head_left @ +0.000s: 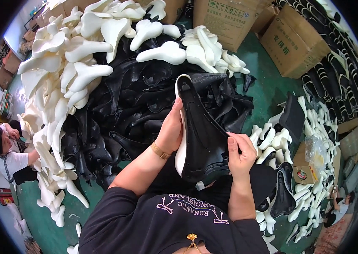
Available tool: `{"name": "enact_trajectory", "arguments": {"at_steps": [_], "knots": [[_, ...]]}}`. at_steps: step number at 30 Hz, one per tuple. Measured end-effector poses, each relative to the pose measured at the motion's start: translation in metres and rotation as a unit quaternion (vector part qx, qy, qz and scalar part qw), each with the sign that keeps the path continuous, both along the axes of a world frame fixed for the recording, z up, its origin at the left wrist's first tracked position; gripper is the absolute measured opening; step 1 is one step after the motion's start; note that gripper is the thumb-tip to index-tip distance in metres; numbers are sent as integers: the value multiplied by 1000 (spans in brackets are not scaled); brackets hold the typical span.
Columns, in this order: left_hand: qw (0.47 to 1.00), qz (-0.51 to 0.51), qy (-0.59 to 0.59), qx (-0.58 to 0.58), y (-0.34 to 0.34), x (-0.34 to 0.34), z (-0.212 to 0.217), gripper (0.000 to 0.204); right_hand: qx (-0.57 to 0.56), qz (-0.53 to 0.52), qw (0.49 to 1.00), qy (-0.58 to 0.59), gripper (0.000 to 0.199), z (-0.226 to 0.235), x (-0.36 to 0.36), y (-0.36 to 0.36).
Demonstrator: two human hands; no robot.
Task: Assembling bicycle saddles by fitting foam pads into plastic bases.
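I hold a bicycle saddle with its underside up and its narrow nose pointing away from me. A black plastic base (200, 127) lies inside its white foam pad (180, 158), whose rim shows along the left side and around the nose. My left hand (171, 130) is closed around the left edge, thumb on the rim. At the right edge, toward the wide end, my right hand (240, 153) pinches the saddle between thumb and fingers. Just beyond it spreads a heap of black saddle bases (132, 91).
White foam pads (77, 46) are piled high at the left and back. Cardboard boxes (295, 42) stand on the green floor at the back right. More foam pads and black-and-white saddles (283, 199) lie at the right. A co-worker (16, 150) sits left; another person (339, 207) is at far right.
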State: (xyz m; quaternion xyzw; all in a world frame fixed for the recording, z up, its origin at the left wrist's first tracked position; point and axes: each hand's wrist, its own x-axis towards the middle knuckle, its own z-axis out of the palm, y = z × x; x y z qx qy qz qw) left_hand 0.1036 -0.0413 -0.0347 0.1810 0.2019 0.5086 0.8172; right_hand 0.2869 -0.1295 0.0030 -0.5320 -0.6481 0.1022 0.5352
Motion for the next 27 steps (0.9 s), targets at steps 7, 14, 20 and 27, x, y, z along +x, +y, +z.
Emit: {"name": "enact_trajectory", "arguments": {"at_steps": [7,14,20,27], "knots": [[1000,-4,-25,16,-1,-3,8,61,-12,6,1000,5,12,-3,0,-5],[1000,-8,-5,15,-1,-4,9,62,8,5,1000,1,12,-4,-2,2],[999,-11,15,35,-1,-4,9,62,-9,0,1000,8,12,-2,-2,3],[998,-10,14,60,-7,-5,13,63,14,1,1000,-23,10,0,-4,4]]}}
